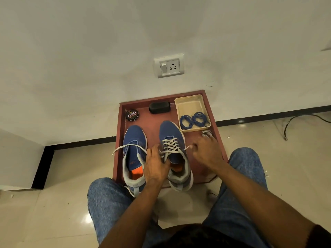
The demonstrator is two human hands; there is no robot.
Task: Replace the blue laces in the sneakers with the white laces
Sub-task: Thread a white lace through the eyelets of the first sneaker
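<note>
Pinching white lace (171,146) ends, both hands (206,152) w/in tray edge (217,140).

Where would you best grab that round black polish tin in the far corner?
Grip the polish tin by its round rim, coming straight down from above. It lies flat, lid up, in the red tray's far left corner, walls close on two sides, so fingers probably fit best across its open sides.

Two blue sneakers side by side on a red tray (214,122), right sneaker (174,151) criss-crossed with a white lace (171,146), left sneaker (133,154) unlaced, white lace end (125,146) draped across it, blue laces (194,120) coiled in a beige dish at the tray's far right corner, spare white lace (206,134) bundled just below them.
</note>
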